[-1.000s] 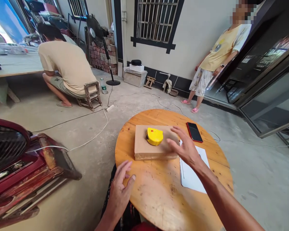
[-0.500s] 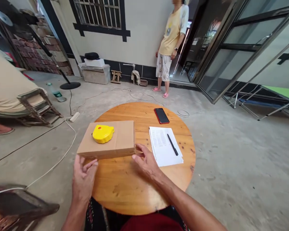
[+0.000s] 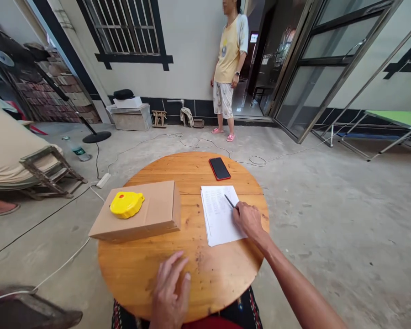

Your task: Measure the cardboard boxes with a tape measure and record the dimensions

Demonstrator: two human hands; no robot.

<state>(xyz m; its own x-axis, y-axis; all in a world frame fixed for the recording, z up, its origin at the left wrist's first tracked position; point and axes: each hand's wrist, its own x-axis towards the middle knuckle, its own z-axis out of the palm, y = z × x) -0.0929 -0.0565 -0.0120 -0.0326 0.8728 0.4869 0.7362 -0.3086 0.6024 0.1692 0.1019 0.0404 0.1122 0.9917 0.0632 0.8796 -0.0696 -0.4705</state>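
My right hand (image 3: 249,220) is closed around a black pen (image 3: 229,201) over a stack of printed sheets (image 3: 221,224). The pen's front part sticks out past my fingers toward the upper left; the rest is hidden. Near the table's front edge, my left hand (image 3: 171,288) is open with its fingers apart, holding nothing. Left of the papers a brown cardboard box (image 3: 160,208) lies flat on the round wooden table (image 3: 192,297). On top of the box rests a yellow rounded case (image 3: 126,204) with a red dot, apart from both hands.
A black phone with a red edge (image 3: 219,168) lies at the table's far side. Beyond, a person (image 3: 228,68) in a yellow shirt stands by the doorway. A wooden chair (image 3: 51,171), a pedestal fan (image 3: 96,136), a bottle (image 3: 79,151) and cables are on the left.
Both hands have left the cardboard box. My right hand has moved right and taken hold of the pen; my left has come back toward me. The box now sits further left in view.
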